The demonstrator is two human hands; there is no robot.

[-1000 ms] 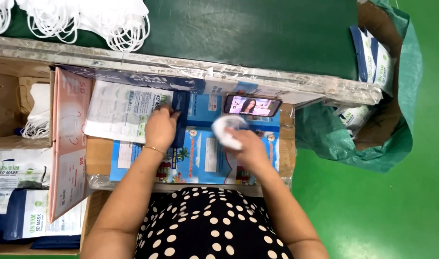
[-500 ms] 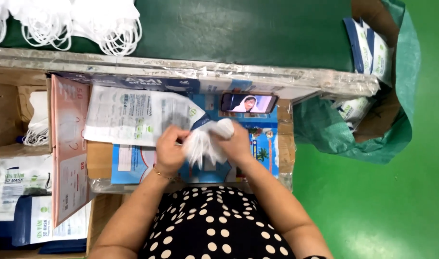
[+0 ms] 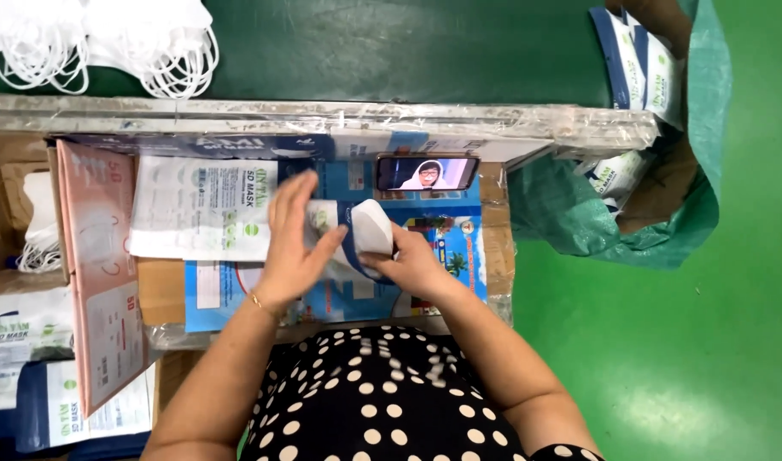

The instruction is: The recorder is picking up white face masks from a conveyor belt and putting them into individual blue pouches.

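Evidently mid-packing — right hand (image 3: 412, 265) grips the folded white face mask (image 3: 370, 229), flat left hand (image 3: 290, 243) steadying its printed pouch (image 3: 203, 209) — sliding in needs alignment.

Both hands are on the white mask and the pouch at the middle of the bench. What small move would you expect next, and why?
Probably pushing the white mask further into the pouch. The right hand grips the mask at its near end, while the left hand lies flat across the pouch, steadying it. The mask looks only partly covered, though how far it has entered is hard to tell.
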